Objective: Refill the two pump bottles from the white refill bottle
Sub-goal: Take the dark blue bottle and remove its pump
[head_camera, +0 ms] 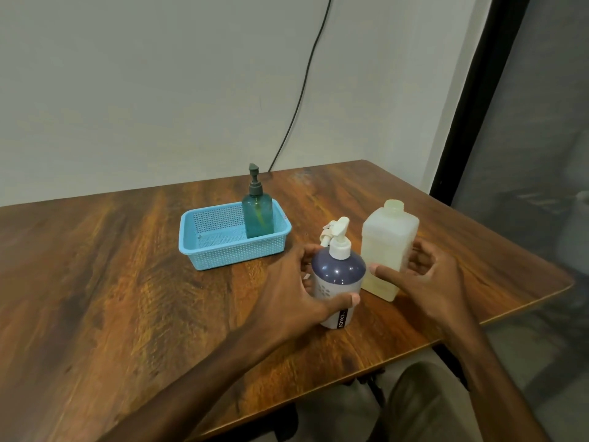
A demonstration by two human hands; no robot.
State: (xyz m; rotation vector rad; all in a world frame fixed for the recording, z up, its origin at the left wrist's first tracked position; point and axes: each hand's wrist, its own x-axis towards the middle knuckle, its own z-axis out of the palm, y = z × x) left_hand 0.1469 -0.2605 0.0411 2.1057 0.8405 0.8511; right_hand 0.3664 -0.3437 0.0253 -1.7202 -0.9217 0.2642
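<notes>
My left hand [294,288] grips a purple-and-white pump bottle [338,275] that stands upright on the wooden table [127,282], its white pump head on. Right beside it stands the white refill bottle [387,247], square, translucent, with its neck uncapped. My right hand [427,275] curls around the refill bottle's lower part, thumb on its front and fingers behind it. A teal pump bottle [257,215] with a dark pump head stands upright in the right end of a blue plastic basket [223,247] further back.
The table's right edge [510,301] runs diagonally close to the refill bottle. A black cable [299,100] hangs down the wall behind the table. My knees show below the table's front edge.
</notes>
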